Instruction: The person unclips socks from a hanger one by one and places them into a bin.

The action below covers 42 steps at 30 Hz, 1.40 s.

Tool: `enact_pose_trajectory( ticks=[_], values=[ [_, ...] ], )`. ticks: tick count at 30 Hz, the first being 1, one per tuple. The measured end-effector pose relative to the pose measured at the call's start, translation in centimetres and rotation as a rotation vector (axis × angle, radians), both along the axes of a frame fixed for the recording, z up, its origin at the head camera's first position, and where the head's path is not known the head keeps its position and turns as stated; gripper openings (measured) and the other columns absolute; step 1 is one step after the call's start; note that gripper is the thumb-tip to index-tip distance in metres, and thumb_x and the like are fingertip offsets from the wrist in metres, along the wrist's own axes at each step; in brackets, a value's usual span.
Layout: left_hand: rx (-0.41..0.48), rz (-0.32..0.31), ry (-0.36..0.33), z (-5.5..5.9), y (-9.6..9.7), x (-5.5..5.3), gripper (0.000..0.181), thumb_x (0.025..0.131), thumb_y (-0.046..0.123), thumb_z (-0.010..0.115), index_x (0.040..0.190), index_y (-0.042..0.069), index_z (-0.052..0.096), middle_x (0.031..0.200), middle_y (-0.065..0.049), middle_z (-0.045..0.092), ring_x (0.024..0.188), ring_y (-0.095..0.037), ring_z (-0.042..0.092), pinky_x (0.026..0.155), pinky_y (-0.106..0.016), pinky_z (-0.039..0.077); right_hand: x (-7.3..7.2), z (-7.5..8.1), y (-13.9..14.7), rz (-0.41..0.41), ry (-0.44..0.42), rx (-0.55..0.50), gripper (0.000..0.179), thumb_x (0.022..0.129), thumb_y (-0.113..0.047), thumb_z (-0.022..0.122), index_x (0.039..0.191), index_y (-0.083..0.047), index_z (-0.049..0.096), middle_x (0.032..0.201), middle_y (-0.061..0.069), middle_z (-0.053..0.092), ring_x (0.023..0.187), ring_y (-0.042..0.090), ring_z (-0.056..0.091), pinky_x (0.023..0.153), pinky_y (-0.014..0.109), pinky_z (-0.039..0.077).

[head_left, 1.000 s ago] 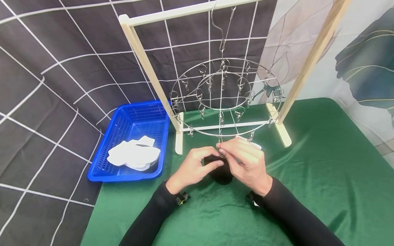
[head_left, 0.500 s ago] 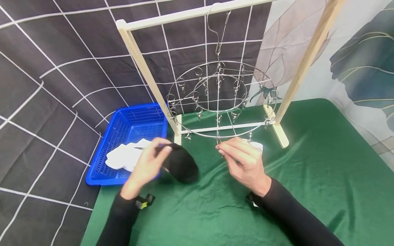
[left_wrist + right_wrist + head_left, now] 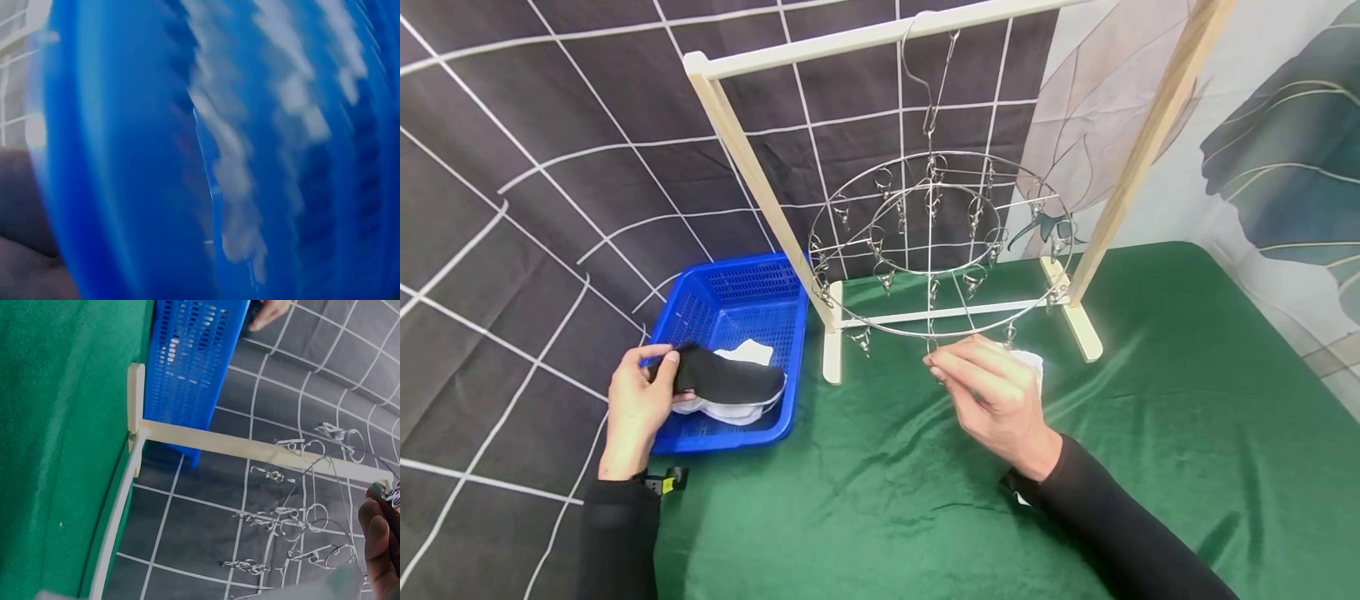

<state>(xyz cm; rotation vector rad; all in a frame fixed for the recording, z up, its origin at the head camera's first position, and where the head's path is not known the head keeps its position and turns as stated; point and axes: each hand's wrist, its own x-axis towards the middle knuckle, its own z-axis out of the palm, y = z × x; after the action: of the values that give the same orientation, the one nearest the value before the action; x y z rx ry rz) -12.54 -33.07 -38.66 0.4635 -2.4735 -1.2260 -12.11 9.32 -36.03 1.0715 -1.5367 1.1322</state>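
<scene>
My left hand [image 3: 638, 400] pinches one end of a black sock [image 3: 730, 377] over the blue basket [image 3: 788, 417]. The sock stretches to the right across white socks [image 3: 748, 352] inside the basket. In the left wrist view the blurred basket wall [image 3: 125, 150] fills most of the picture, and the sock is not visible there. At the front of the round metal clip hanger [image 3: 880, 327], my right hand [image 3: 992, 396] pinches a metal clip, mostly hidden by its fingers. The right wrist view shows those fingertips [image 3: 377, 540] at the clip [image 3: 392, 497].
A wooden stand [image 3: 745, 154] carries the hanger by its hook [image 3: 917, 75]. Several clips [image 3: 886, 282] dangle from both rings. Part of a white cloth [image 3: 1030, 363] shows behind my right hand. Green cloth [image 3: 880, 500] covers the table; a dark gridded backdrop [image 3: 587, 100] stands at the back and left.
My left hand has carried the black sock away from the hanger's front, leftward to the basket. The right hand has stayed on the clip. The view has shifted slightly.
</scene>
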Motion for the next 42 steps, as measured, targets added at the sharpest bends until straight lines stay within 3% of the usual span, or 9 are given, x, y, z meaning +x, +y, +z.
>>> enact_pose_trajectory(
  ticks=[4, 9, 13, 20, 23, 25, 30, 37, 42],
  values=[
    [-0.306, 0.138, 0.004, -0.3, -0.3, 0.9, 0.054, 0.093, 0.042, 0.056, 0.127, 0.001, 0.047, 0.103, -0.019, 0.068, 0.086, -0.035, 0.067, 0.078, -0.044, 0.046, 0.1, 0.1, -0.1, -0.008, -0.003, 0.003, 0.010, 0.083, 0.005, 0.065, 0.090, 0.005, 0.073, 0.084, 0.013, 0.069, 0.069, 0.026, 0.064, 0.063, 0.034, 0.051],
    [-0.465, 0.200, 0.146, -0.5, 1.0, 1.0, 0.057, 0.090, 0.036, 0.063, 0.124, -0.005, 0.046, 0.107, -0.026, 0.056, 0.095, -0.047, 0.053, 0.080, -0.059, 0.037, 0.0, -0.4, -0.1, -0.006, 0.000, 0.008, 0.011, 0.084, 0.004, 0.066, 0.092, 0.005, 0.073, 0.085, 0.013, 0.069, 0.070, 0.026, 0.064, 0.063, 0.034, 0.049],
    [-0.546, 0.023, 0.322, 0.0, 3.8, 0.6, 0.056, 0.088, 0.031, 0.066, 0.125, -0.006, 0.046, 0.115, -0.029, 0.047, 0.105, -0.045, 0.046, 0.087, -0.055, 0.036, -0.2, -0.9, -0.3, -0.019, -0.003, 0.018, 0.013, 0.083, 0.003, 0.067, 0.095, 0.003, 0.073, 0.086, 0.012, 0.069, 0.071, 0.025, 0.064, 0.064, 0.034, 0.050],
    [-0.610, -0.589, 0.690, 3.4, 13.6, 0.1, 0.051, 0.086, 0.026, 0.068, 0.126, -0.002, 0.054, 0.132, -0.017, 0.051, 0.124, -0.032, 0.045, 0.104, -0.047, 0.033, -0.1, -0.9, -0.4, -0.029, 0.009, 0.034, 0.011, 0.083, 0.002, 0.068, 0.094, 0.002, 0.073, 0.087, 0.012, 0.069, 0.073, 0.027, 0.064, 0.069, 0.035, 0.053],
    [-0.636, -0.754, 0.839, 5.1, 17.7, 0.1, 0.043, 0.090, 0.023, 0.065, 0.123, -0.004, 0.057, 0.127, -0.017, 0.055, 0.120, -0.033, 0.050, 0.102, -0.045, 0.036, 0.0, -0.8, -0.5, -0.033, 0.021, 0.039, 0.010, 0.085, 0.000, 0.068, 0.093, 0.003, 0.073, 0.087, 0.012, 0.069, 0.074, 0.028, 0.065, 0.071, 0.037, 0.053],
    [-0.648, -0.790, 0.898, 5.9, 19.7, 0.1, 0.037, 0.092, 0.020, 0.062, 0.121, -0.003, 0.060, 0.120, -0.016, 0.059, 0.114, -0.032, 0.054, 0.098, -0.044, 0.040, 0.1, -0.8, -0.5, -0.038, 0.021, 0.047, 0.010, 0.086, -0.002, 0.068, 0.093, 0.002, 0.073, 0.086, 0.012, 0.069, 0.075, 0.028, 0.065, 0.072, 0.037, 0.053],
    [-0.644, -0.761, 0.954, 6.3, 21.9, 0.1, 0.021, 0.094, 0.014, 0.060, 0.111, 0.003, 0.067, 0.103, -0.010, 0.063, 0.095, -0.028, 0.060, 0.082, -0.041, 0.047, 0.1, -0.9, -0.7, -0.040, 0.010, 0.079, 0.013, 0.085, -0.002, 0.070, 0.097, 0.002, 0.072, 0.089, 0.012, 0.069, 0.078, 0.029, 0.065, 0.074, 0.038, 0.053],
    [-0.574, -0.751, 0.969, 5.7, 22.0, -0.7, 0.012, 0.088, 0.007, 0.067, 0.100, 0.006, 0.071, 0.095, -0.006, 0.063, 0.085, -0.025, 0.060, 0.073, -0.040, 0.047, 0.4, -0.3, 0.2, -0.091, -0.009, 0.182, 0.024, 0.085, -0.004, 0.069, 0.108, 0.002, 0.070, 0.096, 0.012, 0.070, 0.084, 0.028, 0.067, 0.076, 0.038, 0.054],
    [-0.540, -0.743, 0.985, 5.2, 21.5, -1.3, 0.012, 0.088, 0.005, 0.067, 0.099, 0.007, 0.072, 0.095, -0.005, 0.064, 0.086, -0.025, 0.060, 0.074, -0.040, 0.046, 0.6, 1.1, 0.6, -0.132, 0.131, 0.090, 0.019, 0.083, -0.001, 0.063, 0.099, 0.006, 0.072, 0.082, 0.012, 0.069, 0.068, 0.026, 0.065, 0.063, 0.036, 0.055]
  ],
)
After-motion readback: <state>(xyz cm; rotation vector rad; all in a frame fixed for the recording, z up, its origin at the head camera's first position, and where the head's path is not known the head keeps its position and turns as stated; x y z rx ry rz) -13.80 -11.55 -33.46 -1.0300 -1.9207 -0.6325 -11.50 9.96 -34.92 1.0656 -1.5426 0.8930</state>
